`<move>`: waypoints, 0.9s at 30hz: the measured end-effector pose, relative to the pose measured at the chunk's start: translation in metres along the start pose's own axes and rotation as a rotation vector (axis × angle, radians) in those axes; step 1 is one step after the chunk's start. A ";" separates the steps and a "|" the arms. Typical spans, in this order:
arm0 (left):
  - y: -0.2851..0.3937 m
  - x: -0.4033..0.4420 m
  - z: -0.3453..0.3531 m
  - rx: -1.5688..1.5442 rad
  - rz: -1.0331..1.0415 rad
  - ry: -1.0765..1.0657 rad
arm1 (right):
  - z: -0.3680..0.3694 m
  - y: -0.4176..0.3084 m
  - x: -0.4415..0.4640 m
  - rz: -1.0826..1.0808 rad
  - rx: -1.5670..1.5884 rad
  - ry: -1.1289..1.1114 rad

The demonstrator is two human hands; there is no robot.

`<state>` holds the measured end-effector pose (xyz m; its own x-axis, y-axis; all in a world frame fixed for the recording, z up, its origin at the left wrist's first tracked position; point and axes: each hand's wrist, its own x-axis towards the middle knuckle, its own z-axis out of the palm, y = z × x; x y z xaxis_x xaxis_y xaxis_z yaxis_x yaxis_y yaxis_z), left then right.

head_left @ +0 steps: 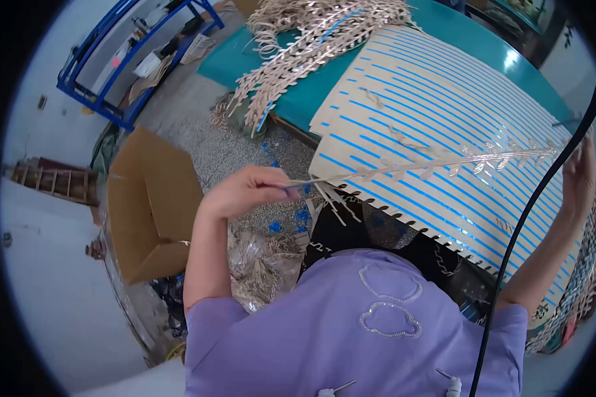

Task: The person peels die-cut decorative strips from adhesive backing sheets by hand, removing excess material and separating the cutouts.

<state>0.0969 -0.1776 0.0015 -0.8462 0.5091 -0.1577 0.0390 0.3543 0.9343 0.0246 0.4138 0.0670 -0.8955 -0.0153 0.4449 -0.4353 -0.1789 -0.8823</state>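
Note:
A long, pale trim strip with leaf-shaped edges (pixel 437 163) is stretched across the view, its leaves shiny toward the right. My left hand (pixel 253 192) is closed in a pinch on its left end, where a bit of blue shows. At the far right my right hand (pixel 580 177) grips the other end, with the fingers partly hidden behind a black cable. Under the strip lies a cream sheet (pixel 351 147) marked with many blue lines. Small brown leaf scraps (pixel 404 140) rest on that sheet.
A pile of leaf trim (pixel 324 43) lies on the green table (pixel 295 99). Left of me stands an open cardboard box (pixel 129 212), with a blue rack (pixel 106 109) behind it. Scraps in plastic (pixel 255 264) litter the floor. The black cable (pixel 520 228) hangs across the right side.

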 end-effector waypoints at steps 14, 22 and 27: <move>-0.112 0.115 -0.210 0.431 -0.236 0.643 | 0.210 0.190 0.244 0.365 -0.492 -0.160; -0.239 -0.053 -0.136 0.080 -0.343 1.018 | 0.129 0.173 0.057 0.313 -1.089 -0.361; -0.351 -0.126 0.028 -0.030 -0.593 0.694 | 0.050 0.136 -0.039 0.391 -1.329 0.001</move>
<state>0.2053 -0.3442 -0.3155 -0.8531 -0.3398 -0.3959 -0.5098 0.3820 0.7708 0.0051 0.3408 -0.0627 -0.9784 0.1540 0.1379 0.0806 0.8987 -0.4311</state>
